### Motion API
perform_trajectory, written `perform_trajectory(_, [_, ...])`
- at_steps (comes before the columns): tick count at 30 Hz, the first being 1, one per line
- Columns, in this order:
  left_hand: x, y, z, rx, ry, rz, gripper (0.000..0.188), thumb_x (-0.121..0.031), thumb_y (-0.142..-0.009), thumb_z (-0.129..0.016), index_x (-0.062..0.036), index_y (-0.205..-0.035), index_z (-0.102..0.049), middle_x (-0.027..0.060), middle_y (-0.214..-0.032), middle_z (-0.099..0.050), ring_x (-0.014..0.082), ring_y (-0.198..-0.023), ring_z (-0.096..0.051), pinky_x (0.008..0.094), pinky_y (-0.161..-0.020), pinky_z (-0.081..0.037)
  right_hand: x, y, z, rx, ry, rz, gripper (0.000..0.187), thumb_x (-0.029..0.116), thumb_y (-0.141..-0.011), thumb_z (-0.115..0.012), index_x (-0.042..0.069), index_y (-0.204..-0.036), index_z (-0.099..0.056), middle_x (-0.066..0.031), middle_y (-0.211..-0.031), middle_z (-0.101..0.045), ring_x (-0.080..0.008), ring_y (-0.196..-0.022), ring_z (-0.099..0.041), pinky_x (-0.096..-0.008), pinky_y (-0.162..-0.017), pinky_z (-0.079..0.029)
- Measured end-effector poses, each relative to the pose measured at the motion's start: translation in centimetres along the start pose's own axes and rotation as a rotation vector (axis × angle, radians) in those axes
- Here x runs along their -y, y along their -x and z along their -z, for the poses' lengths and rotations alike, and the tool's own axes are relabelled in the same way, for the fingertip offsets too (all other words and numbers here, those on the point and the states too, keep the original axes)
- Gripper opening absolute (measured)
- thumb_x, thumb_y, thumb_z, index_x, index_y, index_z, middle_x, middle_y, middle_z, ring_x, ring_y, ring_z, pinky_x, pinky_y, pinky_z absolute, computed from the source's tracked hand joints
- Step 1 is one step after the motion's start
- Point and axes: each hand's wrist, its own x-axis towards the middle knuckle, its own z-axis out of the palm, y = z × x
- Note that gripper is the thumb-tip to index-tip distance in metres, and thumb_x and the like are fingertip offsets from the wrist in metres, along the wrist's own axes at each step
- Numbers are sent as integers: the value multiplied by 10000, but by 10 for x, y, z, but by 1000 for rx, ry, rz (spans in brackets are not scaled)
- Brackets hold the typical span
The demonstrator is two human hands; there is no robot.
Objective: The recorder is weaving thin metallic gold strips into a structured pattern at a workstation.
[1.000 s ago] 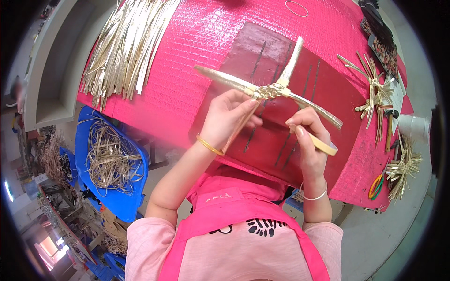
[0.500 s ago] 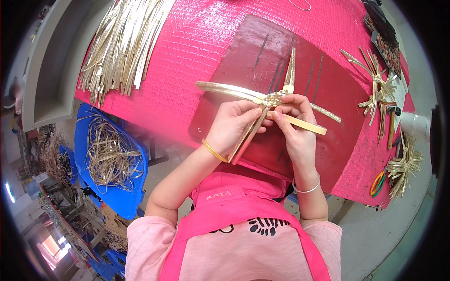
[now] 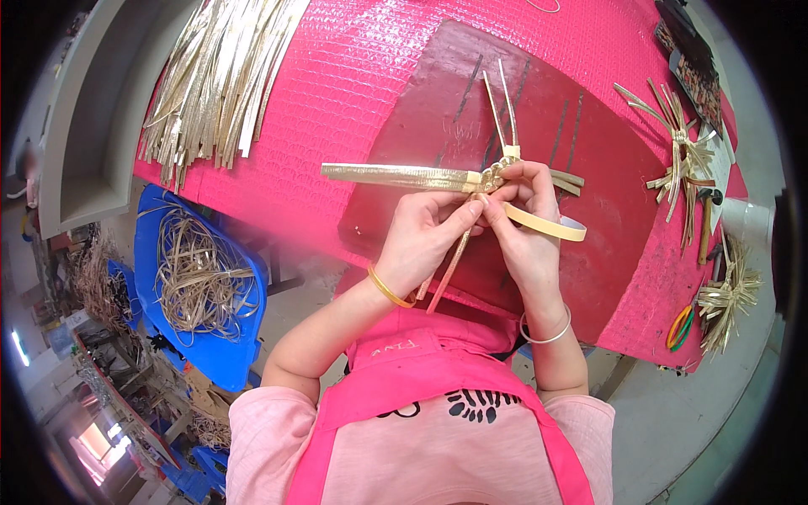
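In the head view, seen from above, two bare hands met near the centre of the frame over a gold woven piece (image 3: pixel 491 178). The piece was held just above a dark red mat (image 3: pixel 581 278), which lay on a pink-covered table (image 3: pixel 353 67). Its small braided middle had flat gold strips spreading out to the left, the top, the right and the bottom, with pale yellow bands around the left and top groups.

The left hand (image 3: pixel 427 236) was closed in a pinch, thumb against fingertips, on the lower edge of the braid; a gold bangle (image 3: pixel 389 289) circled its wrist. The right hand (image 3: pixel 530 240) was just beside it, its fingertips touching the piece. Between its thumb and forefinger it pinched a yellow tape (image 3: pixel 543 225), whose free end curved out to the right. A white bracelet (image 3: pixel 551 338) was on that wrist.

At the upper left lay a thick sheaf of gold strips (image 3: pixel 223 84). Below it, at the left, a blue bin (image 3: pixel 231 362) held a tangle of gold strips (image 3: pixel 198 286). Toward the right edge were a knotted gold bundle (image 3: pixel 686 151), a wooden-handled hammer (image 3: pixel 704 231) and a fringed gold bundle (image 3: pixel 729 295).
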Motion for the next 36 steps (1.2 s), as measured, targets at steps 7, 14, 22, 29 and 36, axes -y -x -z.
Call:
perform_trajectory(7, [7,-1,2,-91,55,-36,219,-107,-836,-455,69,-932,-544,99,-807,-587,123,-674,-567,215,-592,-471,-3,16,2,-182,376,88,246,97,-688,-630,51,-845,-448,-3,-654,-492,-133,-604,-448,-272,-697,-295])
perform_trajectory(14, [-6,-3,-3,0,223,73,236,-121,-835,-459,62,-974,-512,82,-666,-554,103,-468,-507,189,-419,-410,-23,22,10,-163,175,184,201,87,-721,-613,41,-891,-517,-25,-689,-537,-118,-677,-472,-250,-665,-320])
perform_trajectory(22, [-42,-6,-6,193,-33,336,358,-122,-791,-532,7,-1076,-358,69,-621,-517,111,-389,-462,195,-334,-361,-23,13,-2,101,-918,212,278,32,-756,-560,28,-1008,-442,-39,-947,-509,-133,-888,-486,-256,-792,-396])
perform_trajectory(29, [-30,16,-10,-36,-312,-356,155,42,-719,-559,48,-873,-572,80,-859,-576,131,-821,-539,231,-723,-435,7,20,1,22,-443,64,126,45,-735,-591,-5,-828,-522,-45,-799,-554,-95,-732,-509,-212,-673,-401])
perform_trajectory(36, [-32,0,-3,283,470,171,243,-68,-767,-544,16,-991,-500,114,-795,-577,199,-651,-571,282,-567,-474,1,13,5,12,-198,403,96,71,-761,-561,6,-822,-525,-57,-767,-526,-128,-767,-499,-237,-698,-385])
